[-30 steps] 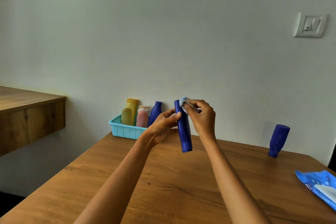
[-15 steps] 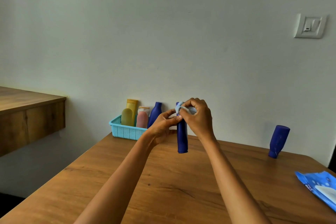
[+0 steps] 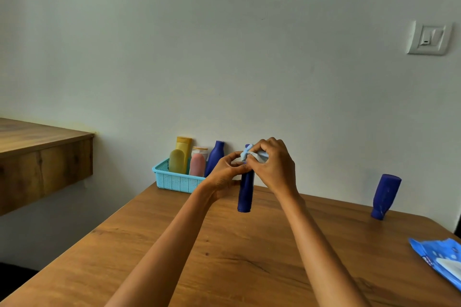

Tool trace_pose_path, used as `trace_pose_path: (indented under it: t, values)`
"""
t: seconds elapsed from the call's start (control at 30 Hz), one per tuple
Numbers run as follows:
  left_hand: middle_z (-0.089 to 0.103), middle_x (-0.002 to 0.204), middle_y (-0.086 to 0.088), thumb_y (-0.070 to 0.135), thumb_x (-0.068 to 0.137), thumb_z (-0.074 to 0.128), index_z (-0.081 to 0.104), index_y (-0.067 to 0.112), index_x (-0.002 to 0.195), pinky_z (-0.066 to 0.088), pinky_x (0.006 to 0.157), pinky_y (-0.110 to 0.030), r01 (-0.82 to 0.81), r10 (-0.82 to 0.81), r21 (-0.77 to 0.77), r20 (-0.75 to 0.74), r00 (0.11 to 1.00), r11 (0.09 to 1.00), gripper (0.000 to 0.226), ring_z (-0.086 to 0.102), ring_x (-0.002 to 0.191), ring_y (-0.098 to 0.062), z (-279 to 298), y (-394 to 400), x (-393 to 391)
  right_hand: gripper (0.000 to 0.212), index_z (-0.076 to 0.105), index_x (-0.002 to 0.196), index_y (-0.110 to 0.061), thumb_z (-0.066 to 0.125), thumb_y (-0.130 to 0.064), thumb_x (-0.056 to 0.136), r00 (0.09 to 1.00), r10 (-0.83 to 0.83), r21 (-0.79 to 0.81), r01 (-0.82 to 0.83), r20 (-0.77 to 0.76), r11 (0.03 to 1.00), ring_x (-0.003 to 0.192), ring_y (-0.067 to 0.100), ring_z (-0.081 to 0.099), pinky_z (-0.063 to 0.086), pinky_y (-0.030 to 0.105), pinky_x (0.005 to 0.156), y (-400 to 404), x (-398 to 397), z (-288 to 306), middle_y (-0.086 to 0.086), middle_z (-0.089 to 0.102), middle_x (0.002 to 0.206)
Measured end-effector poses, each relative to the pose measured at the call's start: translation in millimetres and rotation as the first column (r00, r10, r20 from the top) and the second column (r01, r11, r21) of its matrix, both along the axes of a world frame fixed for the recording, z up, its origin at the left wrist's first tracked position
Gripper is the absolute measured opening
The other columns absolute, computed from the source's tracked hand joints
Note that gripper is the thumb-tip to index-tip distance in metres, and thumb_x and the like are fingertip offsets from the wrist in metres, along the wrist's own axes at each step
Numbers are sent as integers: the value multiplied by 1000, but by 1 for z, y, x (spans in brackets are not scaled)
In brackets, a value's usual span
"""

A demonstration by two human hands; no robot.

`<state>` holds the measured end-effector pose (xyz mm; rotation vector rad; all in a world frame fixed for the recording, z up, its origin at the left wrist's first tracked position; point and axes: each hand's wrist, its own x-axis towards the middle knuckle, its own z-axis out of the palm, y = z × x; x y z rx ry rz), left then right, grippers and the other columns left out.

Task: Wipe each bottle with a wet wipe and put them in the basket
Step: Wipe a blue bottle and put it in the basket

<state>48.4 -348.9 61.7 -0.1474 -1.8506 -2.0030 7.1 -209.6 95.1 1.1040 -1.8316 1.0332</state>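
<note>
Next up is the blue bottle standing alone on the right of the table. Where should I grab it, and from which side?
Grip the blue bottle round its wide upper body, coming from the front. It stands on its narrow end and leans, so it probably tips easily; close round it rather than push it. The wall sits close behind, and the right hand is nearer.

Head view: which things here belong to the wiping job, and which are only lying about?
Belong to the job:
- blue bottle, held by the left hand
- wet wipe, in the right hand
- second blue bottle, standing on the table
- turquoise basket, with bottles in it
- wipes pack

Lying about:
- wall switch
- wooden shelf
</note>
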Motion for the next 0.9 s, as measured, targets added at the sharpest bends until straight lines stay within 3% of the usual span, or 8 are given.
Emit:
trace_pose_path:
  t: [0.17,0.3,0.53,0.7,0.9]
  values:
    - [72,93,4,31,68,77,57,23,112,54,75,-29,24,-22,-48,34,999,999,49,67,94,-16,0,7,-1,13,63,93,-17,69,-22,82,997,27,-125,-17,78,992,82,9,56,41,11,60,-2,0,2,-2,57,95]
    - [72,95,2,29,69,76,59,23,111,54,79,-32,54,-55,-18,-11,998,998,45,67,94,-15,2,7,1,18,66,101,-15,68,-16,83,992,120,-122,-117,23,986,89,7,54,45,11,70,-5,2,2,-1,58,100]
    - [71,97,0,26,73,72,59,18,114,55,79,-34,81,-80,41,-31,996,996,44,65,97,-18,4,9,4,15,66,96,-12,70,-14,81,968,234,-327,-194,87,925,86,3,57,42,6,72,-6,-5,-12,-6,60,94]
    - [68,103,-5,30,75,75,58,16,119,52,88,-40,117,-112,61,-79,991,991,49,62,100,-23,7,9,8,15,63,100,-16,66,-21,85,842,437,-477,-257,316,840,92,2,59,50,18,75,-12,-8,-19,-6,65,96]
    - [68,95,-4,48,56,86,64,16,108,54,79,-33,253,-248,81,-74,966,964,65,65,87,-17,6,8,12,22,65,95,-16,61,-36,87,682,537,-574,-206,496,792,89,16,63,54,31,77,-14,-11,-19,0,68,91]
